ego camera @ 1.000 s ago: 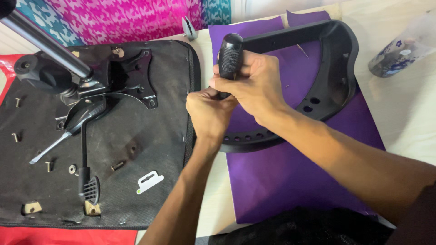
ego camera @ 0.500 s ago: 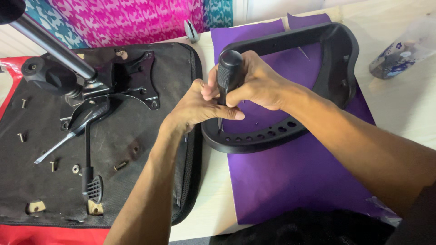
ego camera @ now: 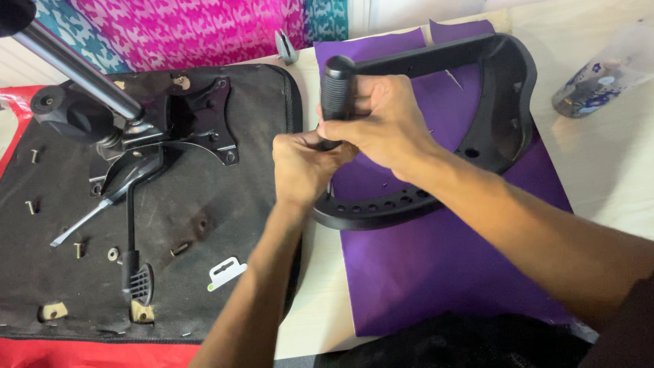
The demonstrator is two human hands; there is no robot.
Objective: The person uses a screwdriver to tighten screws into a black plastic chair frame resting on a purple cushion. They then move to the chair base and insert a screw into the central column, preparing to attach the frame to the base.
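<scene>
Both hands work a screwdriver at the black chair armrest [ego camera: 477, 136].
The right hand [ego camera: 381, 129] stays clamped on the ribbed screwdriver handle [ego camera: 337, 92]; the left hand [ego camera: 303, 167], fingers pinched together, has shifted below it, over the armrest's holed rim.

Upturned black seat base [ego camera: 225, 204] (loose bolts on it), purple sheet [ego camera: 436, 272], patterned pink cloth [ego camera: 204, 27]

screwdriver [ego camera: 338, 95] tip hidden behind hands, bottle [ego camera: 599, 82] cut off

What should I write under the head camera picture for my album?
Right hand grips a black screwdriver handle over a curved black chair armrest on purple paper, left hand steadying its tip.
</scene>
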